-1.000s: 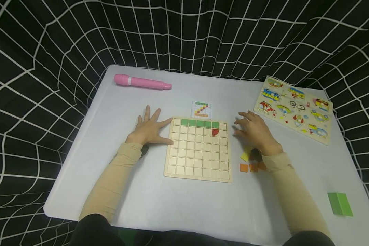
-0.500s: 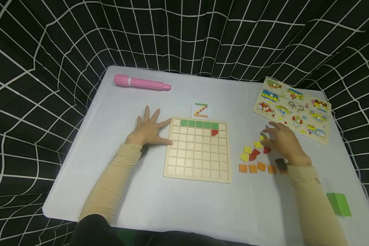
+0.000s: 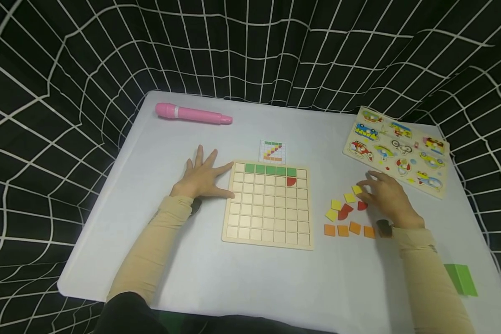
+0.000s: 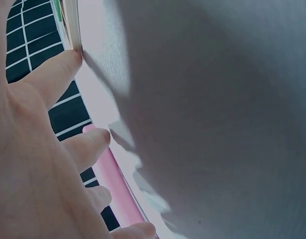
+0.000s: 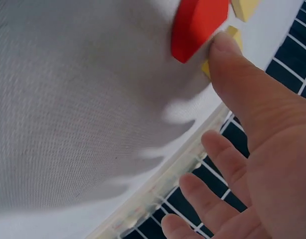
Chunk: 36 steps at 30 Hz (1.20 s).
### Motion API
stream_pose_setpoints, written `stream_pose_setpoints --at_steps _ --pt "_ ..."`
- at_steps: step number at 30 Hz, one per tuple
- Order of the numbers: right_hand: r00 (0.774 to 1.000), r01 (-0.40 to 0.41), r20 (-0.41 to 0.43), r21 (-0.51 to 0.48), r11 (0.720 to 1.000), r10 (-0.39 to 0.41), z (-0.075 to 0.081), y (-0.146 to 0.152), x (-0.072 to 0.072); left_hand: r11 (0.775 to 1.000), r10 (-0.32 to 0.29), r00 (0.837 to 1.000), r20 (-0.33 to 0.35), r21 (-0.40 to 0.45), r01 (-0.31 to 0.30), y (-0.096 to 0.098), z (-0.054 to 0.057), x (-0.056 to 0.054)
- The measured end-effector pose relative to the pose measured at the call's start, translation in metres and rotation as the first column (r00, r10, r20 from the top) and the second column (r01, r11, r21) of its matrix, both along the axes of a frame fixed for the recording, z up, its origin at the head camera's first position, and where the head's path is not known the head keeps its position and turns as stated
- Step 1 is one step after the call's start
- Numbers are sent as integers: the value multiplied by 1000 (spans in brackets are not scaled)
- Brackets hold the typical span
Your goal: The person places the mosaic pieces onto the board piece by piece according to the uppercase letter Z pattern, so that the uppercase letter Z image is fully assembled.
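Observation:
My left hand [image 3: 198, 178] lies spread at the left edge of a wooden grid board [image 3: 267, 204], its thumb and index fingertip touching that edge. Along the board's top row sit several green square tiles [image 3: 270, 170], with one red quarter-circle tile [image 3: 291, 182] below the rightmost. Right of the board, my right hand [image 3: 386, 192] pinches a yellow square tile [image 3: 356, 189] between thumb and index finger. In the right wrist view the thumb meets the tile's edge, while the index finger is hidden. Close by lie a red tile [image 5: 198, 27], other yellow tiles [image 3: 336, 204] and several orange square tiles [image 3: 343, 230].
A small pattern card [image 3: 272, 151] lies behind the board. A pink microphone-shaped object [image 3: 194, 114] is at the back left. The vehicle peg puzzle [image 3: 396, 150] lies back right, and a green block [image 3: 461, 279] stands front right. Black netted cloth [image 3: 267, 51] surrounds the white table.
My right hand has moved right, away from the board, to the far yellow tile, and its thumb and index finger have closed on it. My left hand stays in place.

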State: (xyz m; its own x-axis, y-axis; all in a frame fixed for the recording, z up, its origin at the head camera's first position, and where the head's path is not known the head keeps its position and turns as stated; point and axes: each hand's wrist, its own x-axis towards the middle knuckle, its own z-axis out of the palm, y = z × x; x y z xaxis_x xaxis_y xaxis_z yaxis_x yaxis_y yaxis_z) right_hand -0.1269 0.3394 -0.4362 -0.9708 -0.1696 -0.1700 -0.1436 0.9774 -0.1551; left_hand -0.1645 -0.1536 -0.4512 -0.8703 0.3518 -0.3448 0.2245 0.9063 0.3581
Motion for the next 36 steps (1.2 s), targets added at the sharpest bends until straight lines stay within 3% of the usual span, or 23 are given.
stream_pose_setpoints --at_steps 7,14,22,36 --pt "999 4 -47 8 1000 -4 -1 -5 0 1000 2 1000 -4 9 -2 -1 -1 1" --pt "996 -4 -89 -61 998 -1 5 -27 -3 1000 1 1000 1 2 -1 -1 -1 1" --pt "981 -99 -174 -43 994 90 9 -68 -11 1000 0 1000 0 2 0 -1 -2 -1" --pt "960 -248 -144 -43 968 240 4 -137 -24 1000 0 1000 3 3 0 -1 -1 0"
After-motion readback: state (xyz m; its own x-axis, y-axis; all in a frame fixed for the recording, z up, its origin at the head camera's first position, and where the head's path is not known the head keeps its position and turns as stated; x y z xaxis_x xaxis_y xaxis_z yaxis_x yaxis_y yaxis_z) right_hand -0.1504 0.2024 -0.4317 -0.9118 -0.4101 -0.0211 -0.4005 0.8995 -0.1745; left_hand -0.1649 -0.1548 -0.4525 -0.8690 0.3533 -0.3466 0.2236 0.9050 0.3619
